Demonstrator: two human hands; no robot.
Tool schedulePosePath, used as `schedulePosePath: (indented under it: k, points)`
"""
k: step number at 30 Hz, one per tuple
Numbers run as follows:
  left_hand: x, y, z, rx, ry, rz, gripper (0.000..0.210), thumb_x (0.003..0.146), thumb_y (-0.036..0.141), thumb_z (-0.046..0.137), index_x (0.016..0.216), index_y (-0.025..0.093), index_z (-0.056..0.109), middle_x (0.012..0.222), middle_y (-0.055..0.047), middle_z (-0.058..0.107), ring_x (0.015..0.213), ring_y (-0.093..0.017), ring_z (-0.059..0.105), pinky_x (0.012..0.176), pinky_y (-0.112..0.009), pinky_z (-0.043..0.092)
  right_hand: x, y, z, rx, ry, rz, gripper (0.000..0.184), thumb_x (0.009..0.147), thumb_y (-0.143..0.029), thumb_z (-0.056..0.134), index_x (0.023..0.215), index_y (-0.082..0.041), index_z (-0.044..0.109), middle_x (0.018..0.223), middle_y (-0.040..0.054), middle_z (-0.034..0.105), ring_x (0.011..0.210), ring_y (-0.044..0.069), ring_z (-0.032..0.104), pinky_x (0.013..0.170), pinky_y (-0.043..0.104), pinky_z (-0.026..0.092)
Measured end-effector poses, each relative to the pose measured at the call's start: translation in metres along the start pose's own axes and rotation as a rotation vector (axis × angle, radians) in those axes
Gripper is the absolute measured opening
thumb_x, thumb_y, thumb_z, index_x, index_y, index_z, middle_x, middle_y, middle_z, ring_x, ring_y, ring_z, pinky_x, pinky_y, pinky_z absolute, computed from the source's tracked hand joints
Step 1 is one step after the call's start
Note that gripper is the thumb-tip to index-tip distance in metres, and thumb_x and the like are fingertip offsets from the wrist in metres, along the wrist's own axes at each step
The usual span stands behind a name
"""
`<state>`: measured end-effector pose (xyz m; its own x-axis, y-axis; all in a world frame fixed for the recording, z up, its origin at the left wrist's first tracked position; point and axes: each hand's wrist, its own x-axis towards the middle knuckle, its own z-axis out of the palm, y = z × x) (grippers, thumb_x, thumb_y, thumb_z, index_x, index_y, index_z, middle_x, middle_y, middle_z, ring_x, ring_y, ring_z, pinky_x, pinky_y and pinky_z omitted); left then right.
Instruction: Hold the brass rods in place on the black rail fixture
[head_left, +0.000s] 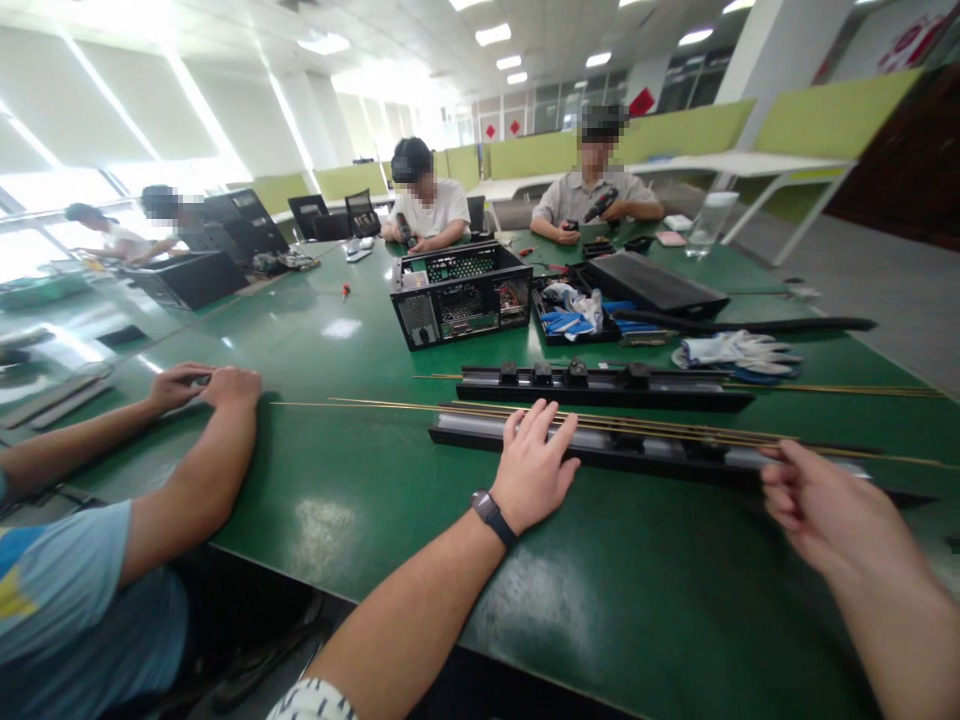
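A long black channel-shaped bar (480,437) with a pale inner face lies before me on the green table. Several thin brass-coloured rods (667,428) run lengthwise along it and stick out past its left end. My left hand (534,465), with a dark watch on the wrist, rests with spread fingers on the bar and rods. Near the bar's right part, my right hand (814,500) has thumb and forefinger pinched at a rod; its other fingers are curled. Behind lies a second black bar (697,392) carrying several black blocks (576,373), with more rods beside it.
An open black computer case (461,300) stands behind the bars. Right of it are a tray of gloves (577,312), a black panel (652,282) and white-blue gloves (739,352). A co-worker's hands (217,385) are close on my left. Two people sit opposite, holding power drills.
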<state>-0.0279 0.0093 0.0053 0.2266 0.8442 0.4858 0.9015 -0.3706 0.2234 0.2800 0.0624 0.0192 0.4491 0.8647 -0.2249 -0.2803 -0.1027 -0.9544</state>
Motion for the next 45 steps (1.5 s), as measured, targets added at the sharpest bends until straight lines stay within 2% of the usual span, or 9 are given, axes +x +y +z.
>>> schedulePosePath:
  k: [3,8,16,23,34,39,45]
  points:
    - [-0.001,-0.001,0.001,0.008,0.001,0.011,0.056,0.096,0.035,0.063,0.149,0.024,0.049,0.159,-0.013,0.048,0.153,-0.029,0.036,0.125,-0.053,0.028,-0.002,0.000,0.001,0.001,-0.013,0.037,0.016,0.087,-0.017,0.066,0.071,-0.015,0.067,0.051,0.0013,0.053,0.029,0.008,0.035,0.023,0.016,0.020]
    - [-0.001,-0.001,0.002,0.004,0.013,0.021,0.055,0.097,0.034,0.062,0.149,0.023,0.050,0.158,-0.014,0.049,0.152,-0.029,0.036,0.124,-0.052,0.028,-0.004,0.003,-0.001,0.009,-0.060,-0.035,0.013,0.086,-0.023,0.071,0.078,-0.014,0.067,0.054,0.0011,0.057,0.031,0.007,0.037,0.025,0.016,0.021]
    - [-0.001,-0.002,0.004,0.000,0.031,0.034,0.053,0.097,0.032,0.061,0.148,0.021,0.052,0.156,-0.016,0.051,0.151,-0.032,0.039,0.124,-0.054,0.027,-0.001,0.009,-0.005,-0.013,-0.109,-0.043,0.021,0.086,-0.035,0.073,0.084,-0.015,0.065,0.055,-0.0017,0.059,0.032,0.006,0.039,0.025,0.015,0.022]
    - [-0.001,-0.005,0.006,0.002,0.053,0.057,0.054,0.096,0.030,0.061,0.148,0.021,0.052,0.155,-0.017,0.052,0.150,-0.033,0.040,0.123,-0.055,0.027,-0.005,0.012,-0.001,-0.051,-0.218,-0.029,0.029,0.085,-0.042,0.077,0.086,-0.015,0.067,0.056,-0.0011,0.061,0.032,0.007,0.041,0.025,0.015,0.021]
    - [-0.001,-0.005,0.006,0.019,0.046,0.052,0.053,0.096,0.031,0.060,0.148,0.021,0.053,0.155,-0.017,0.051,0.151,-0.033,0.039,0.123,-0.053,0.027,-0.003,0.008,-0.005,-0.020,-0.146,-0.029,0.020,0.088,-0.033,0.072,0.084,-0.014,0.067,0.056,-0.0002,0.060,0.032,0.006,0.041,0.025,0.015,0.022]
    - [-0.001,-0.004,0.005,0.017,0.042,0.054,0.053,0.097,0.031,0.059,0.149,0.022,0.052,0.155,-0.017,0.051,0.151,-0.033,0.039,0.123,-0.054,0.028,-0.003,0.006,-0.004,0.006,-0.114,-0.038,0.021,0.085,-0.033,0.074,0.082,-0.015,0.066,0.055,-0.0008,0.059,0.032,0.006,0.041,0.025,0.015,0.023]
    - [-0.001,-0.004,0.005,0.008,0.047,0.052,0.053,0.097,0.030,0.059,0.148,0.022,0.052,0.155,-0.017,0.051,0.151,-0.033,0.039,0.123,-0.055,0.028,0.001,0.004,-0.006,0.032,-0.017,-0.063,0.024,0.084,-0.037,0.076,0.081,-0.018,0.061,0.053,-0.0028,0.058,0.030,0.006,0.040,0.025,0.016,0.022]
